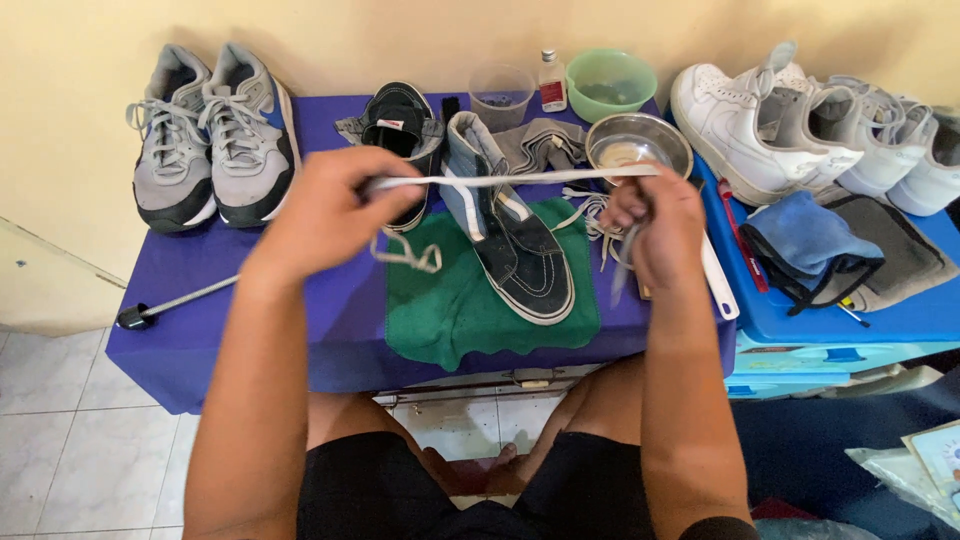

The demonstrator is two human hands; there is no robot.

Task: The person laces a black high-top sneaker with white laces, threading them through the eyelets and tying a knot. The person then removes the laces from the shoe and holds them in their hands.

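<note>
A white shoelace (500, 179) is stretched tight between my two hands above the table. My left hand (330, 205) pinches its left end, and a loop of lace hangs below the fingers. My right hand (650, 225) grips the other end, with more lace trailing down. Under the lace a dark high-top sneaker (515, 240) lies unlaced on a green cloth (450, 310). Its twin, a black sneaker (400, 125), stands behind my left hand.
A purple-covered table (200, 330) carries a grey sneaker pair (210, 130), a metal bowl (640, 145), a green bowl (610, 82), a clear cup (500, 95) and a small bottle (551, 82). White sneakers (790, 125), a blue cloth (805, 235) and brushes lie on blue boxes to the right.
</note>
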